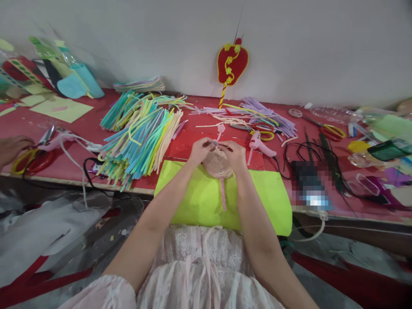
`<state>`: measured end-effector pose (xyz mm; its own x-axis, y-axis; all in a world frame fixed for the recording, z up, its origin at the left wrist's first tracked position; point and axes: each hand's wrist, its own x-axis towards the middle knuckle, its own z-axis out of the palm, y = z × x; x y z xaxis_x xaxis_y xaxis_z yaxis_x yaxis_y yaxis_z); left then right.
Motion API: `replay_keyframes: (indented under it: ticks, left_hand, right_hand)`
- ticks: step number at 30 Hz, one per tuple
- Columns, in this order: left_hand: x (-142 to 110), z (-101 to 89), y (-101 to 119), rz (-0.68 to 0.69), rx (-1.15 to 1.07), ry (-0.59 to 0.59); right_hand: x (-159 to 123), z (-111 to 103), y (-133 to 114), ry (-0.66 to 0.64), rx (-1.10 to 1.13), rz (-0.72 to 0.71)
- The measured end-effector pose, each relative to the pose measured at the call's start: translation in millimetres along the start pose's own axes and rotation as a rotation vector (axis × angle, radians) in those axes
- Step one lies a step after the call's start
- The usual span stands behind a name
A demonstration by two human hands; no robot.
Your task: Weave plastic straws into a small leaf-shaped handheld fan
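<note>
A round pale pink fan (pixel 218 166) made of coiled pipe cleaners lies in front of me, its fuzzy pink handle (pixel 223 195) toward my body. My left hand (pixel 202 150) is closed in a pinch at the fan's top edge. From the other side my right hand (pixel 234 153) pinches at the same edge, fingertips close to the left ones. A pink pipe-cleaner flower (pixel 221 128) on a short stem sticks up just beyond the fingers. What exactly lies between the fingertips is partly hidden. Beneath the fan is a bright yellow-green sheet (pixel 183 201).
A pink glue gun (pixel 262 145) and scissors (pixel 265 134) lie right of my hands. Bundled pastel pipe cleaners (pixel 138 137) fill the left; purple ones (pixel 270 116) lie behind. A red fan (pixel 232 64) leans on the wall. Another person's hand (pixel 14 148) shows at far left.
</note>
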<state>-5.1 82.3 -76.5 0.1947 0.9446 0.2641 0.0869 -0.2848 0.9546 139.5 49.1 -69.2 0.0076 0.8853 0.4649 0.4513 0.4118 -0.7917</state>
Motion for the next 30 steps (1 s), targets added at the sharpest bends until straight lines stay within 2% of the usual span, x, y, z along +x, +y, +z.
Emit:
replay_keyframes:
  ticks: [11,21,26,30]
  left_hand:
    - [-2.4,1.0,3.5,0.016,0.1,0.01]
    - [1.0,-0.1,-5.5,0.035,0.108,-0.005]
    - [0.5,-0.7,-4.7,0.04,0.131,0.037]
    - [0.6,-0.9,-3.5,0.063,0.199,0.015]
  right_hand:
    - [-0.5,-0.5,-2.7,0.005,-0.018,0.023]
    - [0.6,-1.3,-3.9,0.024,0.006,0.023]
    - [1.4,0.3,-2.7,0.033,0.124,0.119]
    - [3.2,1.1,0.4,0.043,0.24,0.238]
